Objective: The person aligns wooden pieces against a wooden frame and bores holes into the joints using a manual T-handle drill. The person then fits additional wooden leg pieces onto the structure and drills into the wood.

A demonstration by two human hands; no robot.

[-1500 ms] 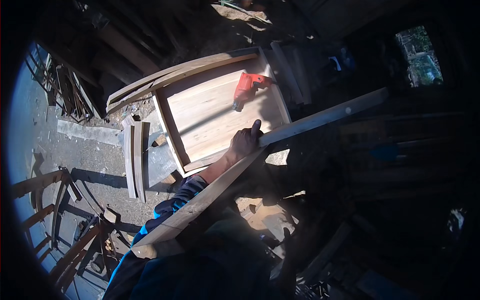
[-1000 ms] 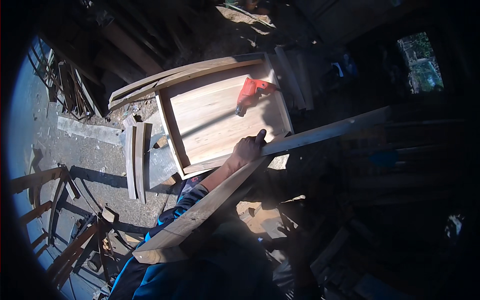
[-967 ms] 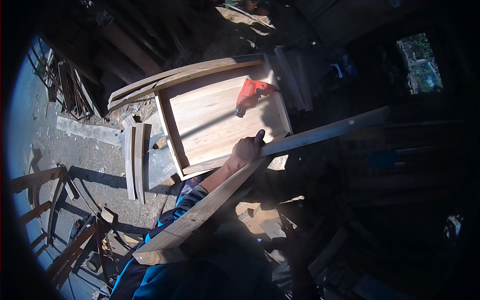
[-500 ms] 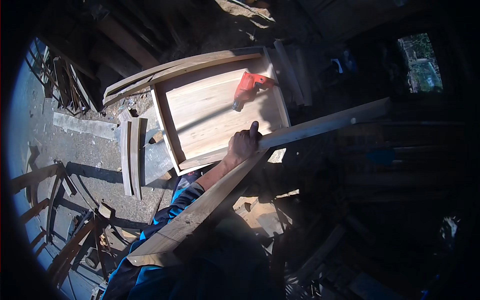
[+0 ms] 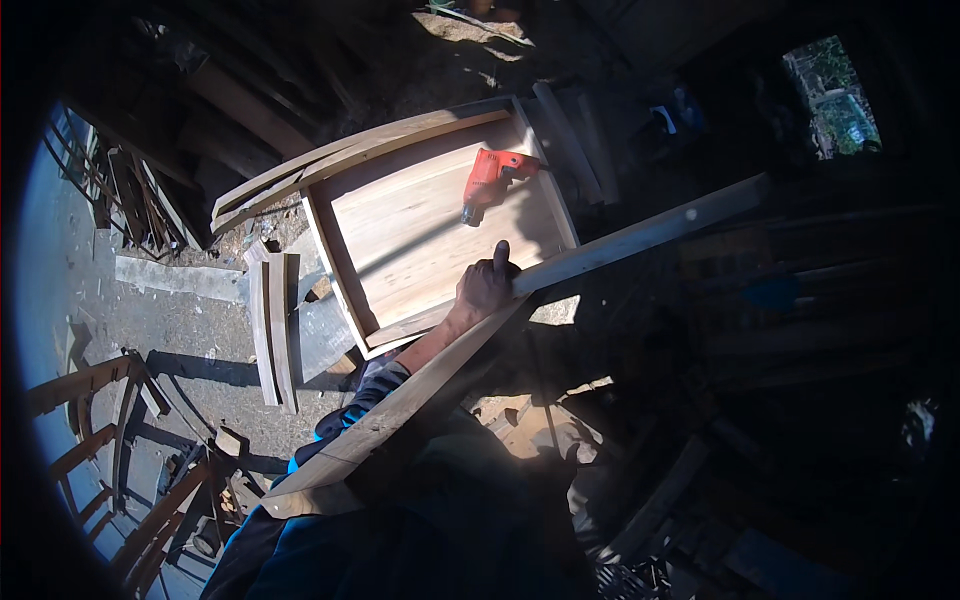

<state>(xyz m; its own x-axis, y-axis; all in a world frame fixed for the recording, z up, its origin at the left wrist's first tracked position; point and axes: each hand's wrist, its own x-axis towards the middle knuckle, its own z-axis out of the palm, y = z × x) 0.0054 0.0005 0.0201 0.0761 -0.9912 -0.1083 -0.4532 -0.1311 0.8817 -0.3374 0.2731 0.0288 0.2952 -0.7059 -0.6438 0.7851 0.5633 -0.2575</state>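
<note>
My left hand (image 5: 484, 286) is closed round a long wooden board (image 5: 385, 418), its thumb pointing up. The board slants from near my body at lower left to the far right, and looks bent close to my grip. Under and beyond the hand lies a shallow wooden box (image 5: 325, 262) with raised edges and a pale flat bottom. A red power drill (image 5: 489, 178) rests inside its far right part, its dark chuck toward me. My right hand does not show; the lower right is in deep shadow.
Two narrow wood strips (image 5: 270, 330) lie on the ground left of the box. Slatted wooden frames (image 5: 90, 385) stand at lower left. Long pieces (image 5: 330, 160) rest along the box's far side. Thin sticks (image 5: 130, 175) are heaped at far left. Scraps lie in shadow at lower right.
The view has shifted slightly. My left hand keeps its grip on the board, whose far end sits a little higher in the picture. The drill stays in the box.
</note>
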